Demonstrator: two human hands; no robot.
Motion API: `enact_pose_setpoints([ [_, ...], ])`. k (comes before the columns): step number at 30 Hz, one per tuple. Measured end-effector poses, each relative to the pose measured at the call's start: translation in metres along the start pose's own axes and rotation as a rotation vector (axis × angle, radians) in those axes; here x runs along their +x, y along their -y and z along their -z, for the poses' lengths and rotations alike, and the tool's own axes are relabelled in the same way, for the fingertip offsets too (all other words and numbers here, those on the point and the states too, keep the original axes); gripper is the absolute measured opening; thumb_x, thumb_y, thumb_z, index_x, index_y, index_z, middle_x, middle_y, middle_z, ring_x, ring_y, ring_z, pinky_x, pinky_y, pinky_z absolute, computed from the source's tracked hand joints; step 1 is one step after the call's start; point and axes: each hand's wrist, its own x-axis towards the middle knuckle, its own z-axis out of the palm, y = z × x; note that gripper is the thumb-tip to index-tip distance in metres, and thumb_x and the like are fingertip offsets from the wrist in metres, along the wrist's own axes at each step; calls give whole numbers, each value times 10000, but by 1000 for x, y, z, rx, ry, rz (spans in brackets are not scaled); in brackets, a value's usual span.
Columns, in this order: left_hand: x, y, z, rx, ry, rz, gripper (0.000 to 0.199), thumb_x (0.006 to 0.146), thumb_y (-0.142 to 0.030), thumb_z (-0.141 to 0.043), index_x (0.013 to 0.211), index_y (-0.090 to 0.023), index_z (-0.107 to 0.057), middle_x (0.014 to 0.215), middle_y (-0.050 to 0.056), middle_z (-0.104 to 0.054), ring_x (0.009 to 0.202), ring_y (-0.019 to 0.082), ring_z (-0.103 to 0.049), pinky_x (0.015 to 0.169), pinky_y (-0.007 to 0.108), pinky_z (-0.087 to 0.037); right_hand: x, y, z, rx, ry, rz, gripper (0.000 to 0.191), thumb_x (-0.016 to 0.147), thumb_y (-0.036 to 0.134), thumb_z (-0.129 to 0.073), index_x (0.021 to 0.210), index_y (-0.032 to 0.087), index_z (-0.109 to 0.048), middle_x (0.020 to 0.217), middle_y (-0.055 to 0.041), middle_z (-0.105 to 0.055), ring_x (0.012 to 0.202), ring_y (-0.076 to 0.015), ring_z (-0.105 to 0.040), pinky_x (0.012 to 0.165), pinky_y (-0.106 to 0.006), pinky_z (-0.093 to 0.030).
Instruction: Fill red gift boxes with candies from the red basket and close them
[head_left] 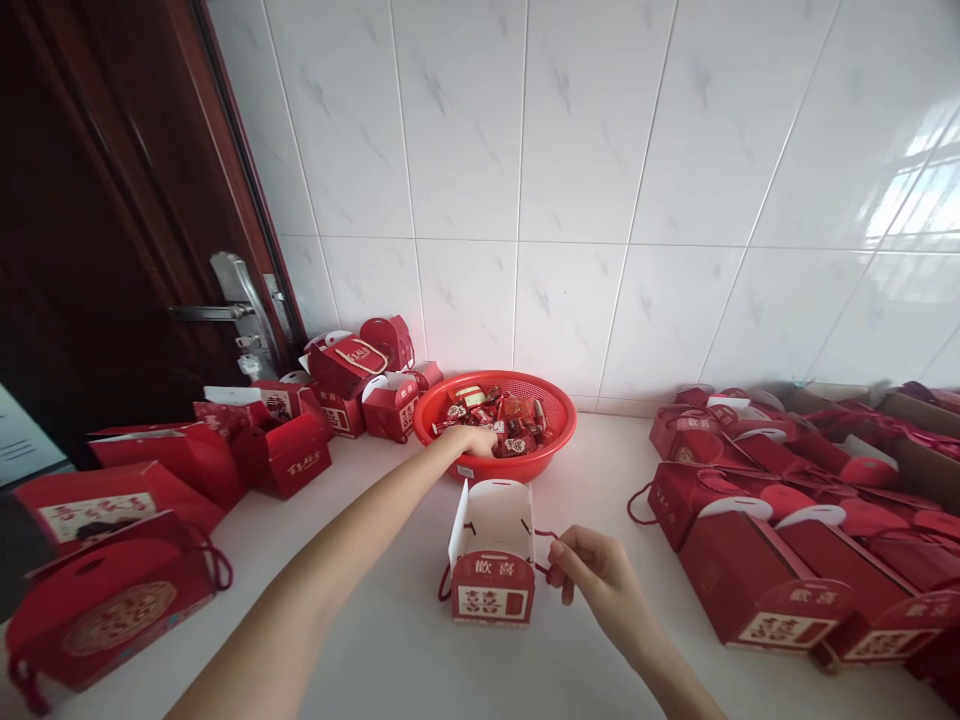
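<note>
A red plastic basket (551,458) stands against the tiled wall, holding wrapped red candies (517,412). My left hand (478,440) reaches over its front rim into the candies, and its fingertips are hidden among them. In front of the basket, an open red and white box (493,590) stands upright with its top flaps up and its white inside showing. My right hand (581,565) is at the right side of this box, thumb and index finger pinched on its dark red cord handle (546,570).
Red gift boxes (281,450) stand along the left side near a dark door (112,200) with a metal handle. Many more red boxes (750,570) are packed in rows at the right, with a brown carton (911,425) behind. White countertop (375,640) lies beneath.
</note>
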Motion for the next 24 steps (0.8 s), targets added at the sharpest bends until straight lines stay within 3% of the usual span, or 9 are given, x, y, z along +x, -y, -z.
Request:
enact_pose_setpoints([
  [3, -1, -3, 3, 25, 125, 40, 318, 955, -341, -635, 1208, -147, -624, 1182, 90, -659, 999, 216, -669, 847, 412, -588, 1, -1, 1, -8, -4, 0, 603, 732, 774, -636, 660, 177, -590, 581, -32, -614, 497, -135, -533, 518, -270, -415],
  [5, -3, -5, 4, 19, 135, 29, 290, 956, -342, -635, 1162, -139, -638, 1132, 80, -672, 960, 203, -673, 828, 398, -588, 1, -1, 1, -9, -13, -4, 604, 725, 776, -640, 654, 178, -587, 581, -34, -619, 501, -136, -533, 521, -271, -414],
  [9, -8, -5, 5, -53, 66, -41, 171, 895, -299, -698, 926, -131, -680, 863, 23, -689, 761, 156, -653, 727, 322, -555, 1, 0, 3, -14, -36, -14, 608, 707, 782, -649, 640, 182, -582, 569, -33, -619, 496, -135, -523, 522, -275, -407],
  [12, -15, 0, 8, -161, -31, -103, 158, 673, -194, -807, 643, -168, -654, 562, -32, -586, 595, 152, -581, 612, 267, -469, 1, 1, 3, -26, -47, -18, 621, 690, 796, -651, 629, 182, -587, 567, -33, -618, 494, -138, -523, 522, -278, -404],
  [14, -22, 5, 11, -258, -104, -127, 209, 565, -166, -812, 538, -184, -606, 469, -47, -513, 546, 155, -548, 565, 263, -424, 2, 1, 4, -28, -52, -20, 627, 682, 803, -651, 625, 182, -591, 564, -34, -621, 492, -140, -523, 522, -280, -403],
  [18, -38, 15, 15, -501, -214, -153, 205, 562, -277, -810, 683, -172, -682, 602, -8, -648, 615, 190, -616, 591, 280, -461, 5, -2, 5, -4, -49, -5, 584, 713, 758, -667, 657, 179, -608, 570, -40, -641, 499, -146, -535, 538, -287, -411],
  [24, -49, 7, 9, -795, -310, -240, 468, 557, -444, -861, 892, -152, -714, 871, 40, -725, 846, 233, -686, 789, 343, -539, 28, 12, 7, 40, -167, 107, 426, 755, 600, -694, 710, 181, -632, 627, -27, -652, 557, -159, -582, 598, -306, -475],
])
